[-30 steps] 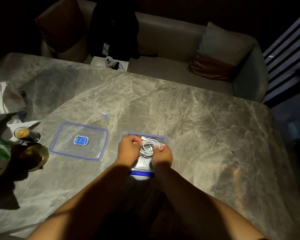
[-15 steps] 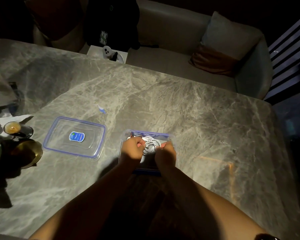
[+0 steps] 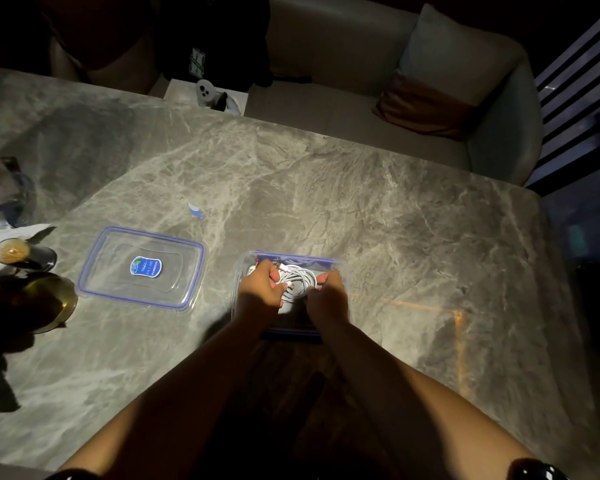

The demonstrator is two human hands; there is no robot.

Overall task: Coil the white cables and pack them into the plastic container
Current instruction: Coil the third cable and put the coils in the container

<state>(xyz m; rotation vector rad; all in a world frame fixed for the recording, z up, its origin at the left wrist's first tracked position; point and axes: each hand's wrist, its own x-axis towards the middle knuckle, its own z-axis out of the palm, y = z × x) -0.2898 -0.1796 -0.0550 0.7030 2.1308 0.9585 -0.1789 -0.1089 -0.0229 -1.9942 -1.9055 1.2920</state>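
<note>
Two bare forearms reach forward over the marble bench (image 3: 378, 209) from the near edge. Both hands are down in one clear container (image 3: 338, 266) with a blue rim, which stands on the bench just ahead of the person. The left hand (image 3: 258, 291) and the right hand (image 3: 326, 297) each curl their fingers (image 3: 274, 276) closed on opposite sides of one bundle of coiled white cable (image 3: 300, 280), which lies inside the container; how many separate cables make up the bundle cannot be told. To the left, apart from the container, one lid (image 3: 141, 268) lies flat with one blue label at its middle. Further left, at the bench edge, stand one small cup (image 3: 13, 251) and one dark round dish (image 3: 45, 303). Beyond the lid lies one small blue and white item (image 3: 195, 209). Past the bench is a sofa (image 3: 343, 57) with one grey cushion (image 3: 454, 53).
</note>
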